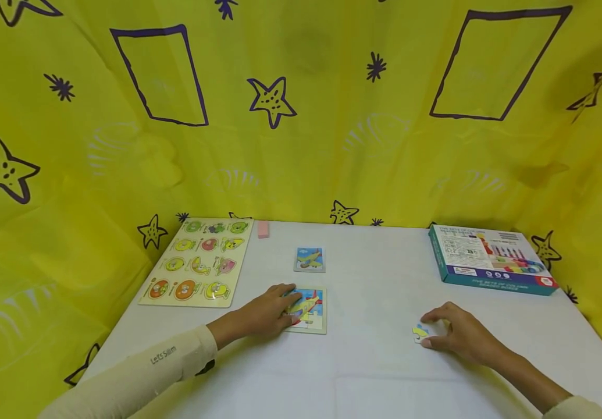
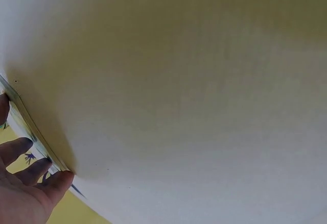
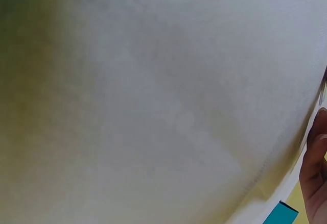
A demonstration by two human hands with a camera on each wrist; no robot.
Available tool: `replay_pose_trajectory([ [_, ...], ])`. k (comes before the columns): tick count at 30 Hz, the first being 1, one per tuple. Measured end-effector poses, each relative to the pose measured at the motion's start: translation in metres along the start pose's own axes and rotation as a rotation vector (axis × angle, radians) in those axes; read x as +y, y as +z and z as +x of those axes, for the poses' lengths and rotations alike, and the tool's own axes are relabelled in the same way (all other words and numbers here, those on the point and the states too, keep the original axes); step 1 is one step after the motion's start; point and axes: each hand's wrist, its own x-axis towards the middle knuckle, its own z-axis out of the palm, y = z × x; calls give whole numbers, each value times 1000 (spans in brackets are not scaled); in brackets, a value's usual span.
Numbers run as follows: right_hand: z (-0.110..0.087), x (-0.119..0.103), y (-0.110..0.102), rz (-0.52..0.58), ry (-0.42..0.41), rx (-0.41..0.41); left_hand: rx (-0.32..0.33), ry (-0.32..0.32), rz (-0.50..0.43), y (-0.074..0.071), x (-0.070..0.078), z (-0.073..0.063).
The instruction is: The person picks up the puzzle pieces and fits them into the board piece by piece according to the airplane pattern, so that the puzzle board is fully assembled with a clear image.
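Note:
My left hand (image 1: 265, 313) lies over the left side of a small jigsaw puzzle (image 1: 315, 321), its fingers and thumb touching the board. The puzzle shows a yellow and red airplane on blue, with a white patch at the lower right. In the left wrist view, the fingertips (image 2: 60, 180) rest along the board's edge. Farther right, my right hand (image 1: 465, 336) pinches a loose puzzle piece (image 1: 419, 333), white with yellow and blue, between thumb and index finger, low over the table. Just behind the puzzle lies a small airplane picture card (image 1: 309, 259).
A wooden fruit board (image 1: 196, 262) lies at the back left, with a pink eraser-like block (image 1: 263, 229) by its corner. At the back right is a teal-edged box (image 1: 491, 259). The white table (image 1: 369, 372) meets a yellow patterned curtain (image 1: 311, 169).

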Motion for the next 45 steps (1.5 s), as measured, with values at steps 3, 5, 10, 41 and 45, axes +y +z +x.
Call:
replay_pose_trajectory([
  [3, -1, 0, 1, 14, 13, -7, -7, 0, 2, 0, 0, 1],
  [5, -1, 0, 2, 28, 19, -12, -9, 4, 8, -1, 0, 1],
  [10, 0, 1, 3, 53, 15, -17, -9, 9, 21, 0, -1, 1],
  [41, 7, -9, 9, 409, -100, -148, -18, 9, -1, -4, 3, -1],
  [45, 11, -17, 8, 405, -128, -164, -16, 9, 0, -4, 3, -1],
])
